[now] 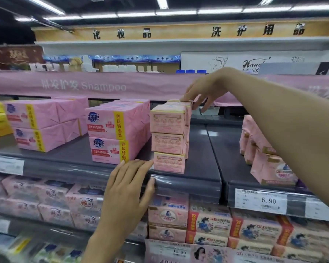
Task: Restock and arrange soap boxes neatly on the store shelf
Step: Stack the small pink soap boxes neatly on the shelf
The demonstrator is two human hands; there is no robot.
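A stack of three pink soap boxes [168,141] stands on the grey shelf [199,168] near its front edge. More boxes of the same kind sit behind the stack. My right hand [203,92] reaches over from the right, its fingertips touching the top and far side of the uppermost box [168,118]. My left hand [129,188] lies with straight fingers on the shelf's front lip, the fingertips touching the left side of the bottom box [169,162].
Pink four-pack soap bundles [110,131] stand just left of the stack, with more [40,122] further left. Leaning pink packs [264,154] fill the right shelf section. A pink Shampoo banner [84,86] hangs above. The lower shelf holds several soap packs [207,223].
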